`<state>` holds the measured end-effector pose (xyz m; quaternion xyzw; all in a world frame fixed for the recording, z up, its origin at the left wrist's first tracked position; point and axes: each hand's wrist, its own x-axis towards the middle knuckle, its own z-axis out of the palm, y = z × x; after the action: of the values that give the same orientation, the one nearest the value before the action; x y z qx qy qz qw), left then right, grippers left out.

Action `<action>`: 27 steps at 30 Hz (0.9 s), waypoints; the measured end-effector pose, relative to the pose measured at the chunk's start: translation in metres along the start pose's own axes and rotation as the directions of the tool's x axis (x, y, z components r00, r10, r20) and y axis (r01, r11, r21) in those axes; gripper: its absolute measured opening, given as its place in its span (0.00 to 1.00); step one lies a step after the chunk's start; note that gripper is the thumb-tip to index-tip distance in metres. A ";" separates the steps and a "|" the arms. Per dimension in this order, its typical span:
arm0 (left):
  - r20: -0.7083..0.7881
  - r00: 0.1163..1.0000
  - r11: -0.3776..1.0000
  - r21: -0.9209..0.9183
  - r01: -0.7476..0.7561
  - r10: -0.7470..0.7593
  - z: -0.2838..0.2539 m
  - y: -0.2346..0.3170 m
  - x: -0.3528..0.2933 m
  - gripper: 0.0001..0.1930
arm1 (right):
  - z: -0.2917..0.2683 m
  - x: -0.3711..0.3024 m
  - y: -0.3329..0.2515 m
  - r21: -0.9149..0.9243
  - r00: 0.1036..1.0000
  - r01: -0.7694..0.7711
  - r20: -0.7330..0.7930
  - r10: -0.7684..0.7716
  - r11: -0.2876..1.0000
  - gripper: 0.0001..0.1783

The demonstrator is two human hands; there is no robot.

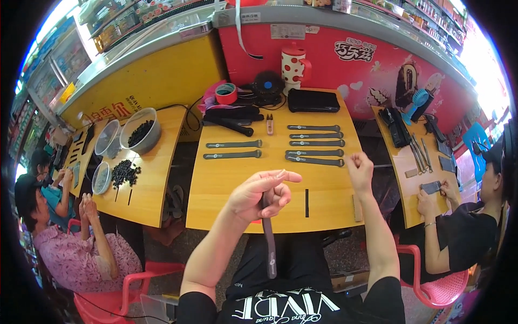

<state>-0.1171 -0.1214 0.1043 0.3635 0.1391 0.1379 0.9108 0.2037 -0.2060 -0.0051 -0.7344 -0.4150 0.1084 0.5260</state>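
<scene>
Flat, dark-grey, flexible strap [271,243] hangs at lower centre, gripped in the left hand [247,197]. Right hand [360,170], right of centre, curled closed; contents cannot be told. Above, round-ended grey straps [315,143] lie straight on the smooth yellow wooden table [216,183].

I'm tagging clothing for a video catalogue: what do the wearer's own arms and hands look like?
Both the left hand and the right hand are ungloved, and no ring, watch or bracelet can be made out. The forearms are bare, below short black sleeves of a black shirt with white lettering across it.
</scene>
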 end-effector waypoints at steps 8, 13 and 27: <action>-0.027 0.986 0.875 -0.457 -0.157 0.163 -0.042 -0.052 0.015 0.24 | 0.033 -0.194 -0.125 0.478 0.680 -0.532 0.733 0.016 0.699 0.10; -0.350 0.911 0.873 -0.347 -0.342 0.217 -0.009 -0.074 0.009 0.21 | 0.042 -0.200 -0.120 0.558 0.820 -0.450 0.568 0.074 0.698 0.05; -0.251 0.911 0.941 -0.002 -0.339 0.327 0.003 -0.079 -0.015 0.16 | 0.015 -0.146 -0.131 0.298 0.928 0.002 0.356 -0.113 0.955 0.09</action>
<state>-0.1179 -0.1835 0.0535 0.3412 0.1843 0.3383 0.8574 0.0378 -0.2879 0.0616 -0.6024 -0.5074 0.2890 0.5442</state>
